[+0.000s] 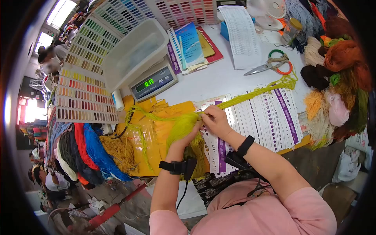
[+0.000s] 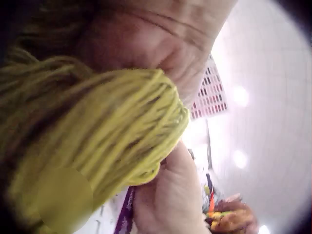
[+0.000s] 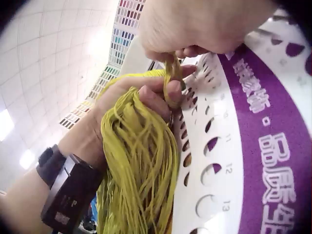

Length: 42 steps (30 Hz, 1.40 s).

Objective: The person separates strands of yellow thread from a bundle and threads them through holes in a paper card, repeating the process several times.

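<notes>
In the head view, the yarn point(image 1: 181, 131) is covering part of my left hand point(image 1: 193, 134), and the print on the sheet point(image 1: 243, 41) is looking too small to read. A round blur point(image 2: 65, 200) is masking some yarn in the left wrist view, while in the right one the top edge is cropping my right hand point(image 3: 204, 24) and the bottom edge the card point(image 3: 268, 126).
</notes>
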Each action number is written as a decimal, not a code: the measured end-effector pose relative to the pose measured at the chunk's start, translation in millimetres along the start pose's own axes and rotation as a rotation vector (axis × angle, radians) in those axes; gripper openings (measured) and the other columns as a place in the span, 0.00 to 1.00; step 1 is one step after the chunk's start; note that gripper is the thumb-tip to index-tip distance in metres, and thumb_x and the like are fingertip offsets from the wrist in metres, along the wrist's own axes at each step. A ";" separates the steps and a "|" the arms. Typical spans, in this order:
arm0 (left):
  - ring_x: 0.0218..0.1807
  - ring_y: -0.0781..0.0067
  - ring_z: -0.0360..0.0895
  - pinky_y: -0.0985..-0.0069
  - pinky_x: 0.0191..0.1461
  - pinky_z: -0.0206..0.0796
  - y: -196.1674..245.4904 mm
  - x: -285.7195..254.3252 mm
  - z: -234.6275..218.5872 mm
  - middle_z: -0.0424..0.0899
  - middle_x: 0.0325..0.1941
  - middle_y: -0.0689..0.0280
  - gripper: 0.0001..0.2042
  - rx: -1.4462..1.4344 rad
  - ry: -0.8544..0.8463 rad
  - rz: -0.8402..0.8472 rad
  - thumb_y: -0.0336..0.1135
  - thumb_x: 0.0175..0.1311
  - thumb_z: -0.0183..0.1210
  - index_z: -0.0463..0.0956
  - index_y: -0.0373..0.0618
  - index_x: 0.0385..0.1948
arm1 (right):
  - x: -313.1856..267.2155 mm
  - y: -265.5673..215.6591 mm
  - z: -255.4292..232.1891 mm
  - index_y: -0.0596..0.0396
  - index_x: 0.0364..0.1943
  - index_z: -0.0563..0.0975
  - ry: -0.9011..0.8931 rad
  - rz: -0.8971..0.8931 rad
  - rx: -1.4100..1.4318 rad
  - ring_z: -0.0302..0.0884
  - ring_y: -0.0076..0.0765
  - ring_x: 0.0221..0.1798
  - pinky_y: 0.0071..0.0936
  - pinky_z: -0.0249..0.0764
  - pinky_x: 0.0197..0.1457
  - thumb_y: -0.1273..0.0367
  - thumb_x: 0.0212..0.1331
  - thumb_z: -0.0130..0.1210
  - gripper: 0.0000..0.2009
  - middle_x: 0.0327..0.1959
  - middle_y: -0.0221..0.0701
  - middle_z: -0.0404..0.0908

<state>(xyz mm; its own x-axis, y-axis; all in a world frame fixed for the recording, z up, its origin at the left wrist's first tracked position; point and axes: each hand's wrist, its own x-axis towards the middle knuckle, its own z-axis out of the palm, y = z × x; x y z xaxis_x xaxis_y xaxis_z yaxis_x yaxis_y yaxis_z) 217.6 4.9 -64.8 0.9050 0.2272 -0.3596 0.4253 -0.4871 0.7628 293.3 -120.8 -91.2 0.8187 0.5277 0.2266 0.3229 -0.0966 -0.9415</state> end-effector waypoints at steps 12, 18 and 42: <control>0.12 0.86 0.57 0.87 0.15 0.52 -83.2 -150.6 -178.6 0.61 0.13 0.74 0.10 -1.532 0.427 -0.351 0.40 0.56 0.49 0.63 0.51 0.18 | -3.6 -11.5 6.5 0.52 0.35 0.72 -0.082 -0.159 -0.522 0.64 0.40 0.37 0.34 0.60 0.38 0.64 0.35 0.57 0.17 0.34 0.35 0.65; 0.14 0.89 0.61 0.90 0.17 0.53 -72.6 -168.4 -257.3 0.65 0.15 0.75 0.07 -1.514 0.583 0.076 0.36 0.58 0.47 0.65 0.48 0.22 | -2.6 -12.9 6.7 0.53 0.33 0.73 -0.098 -0.163 -0.518 0.62 0.39 0.37 0.34 0.59 0.38 0.64 0.35 0.57 0.16 0.31 0.35 0.64; 0.10 0.86 0.56 0.81 0.18 0.48 -32.8 -215.3 -10.6 0.63 0.17 0.73 0.06 -1.506 0.051 -0.145 0.33 0.55 0.45 0.67 0.42 0.29 | -71.8 -18.4 -239.4 0.60 0.45 0.62 -0.410 0.171 -0.845 0.56 0.47 0.54 0.40 0.52 0.56 0.61 0.26 0.62 0.35 0.49 0.44 0.61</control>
<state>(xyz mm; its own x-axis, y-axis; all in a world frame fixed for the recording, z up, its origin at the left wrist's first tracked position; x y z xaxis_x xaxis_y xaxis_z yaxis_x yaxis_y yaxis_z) 8.8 -19.1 -6.8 0.8421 0.2397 -0.4831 0.0845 0.8261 0.5571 342.3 -358.9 -30.4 0.7081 0.6893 -0.1533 0.5821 -0.6927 -0.4258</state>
